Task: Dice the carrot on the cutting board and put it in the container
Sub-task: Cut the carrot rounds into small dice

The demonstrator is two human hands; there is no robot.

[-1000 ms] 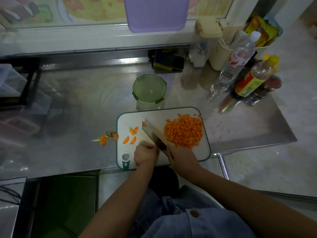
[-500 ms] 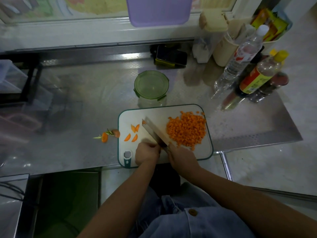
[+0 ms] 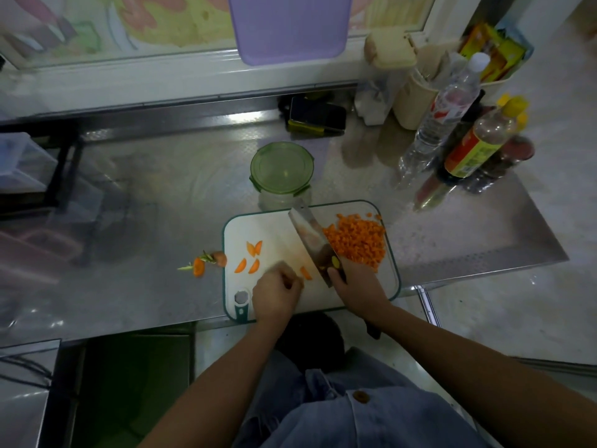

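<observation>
The lidded container [image 3: 281, 168], contents unseen, is set just behind the cutting board [image 3: 274, 231] on the desk [image 3: 145, 221], the diced carrot [image 3: 357, 240] is heaped at the board's right, the knife [image 3: 310, 234], clasped in the right grip [image 3: 358, 282], is pointed away and leftward, and the left grip [image 3: 277, 292] is curled beside a slice [image 3: 305, 273], its hold indiscernible.

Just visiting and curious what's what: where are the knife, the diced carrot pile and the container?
knife [image 3: 308, 234], head view, flat of the blade
diced carrot pile [image 3: 358, 242], head view, middle of the heap
container [image 3: 281, 168], head view, centre of its green lid
</observation>
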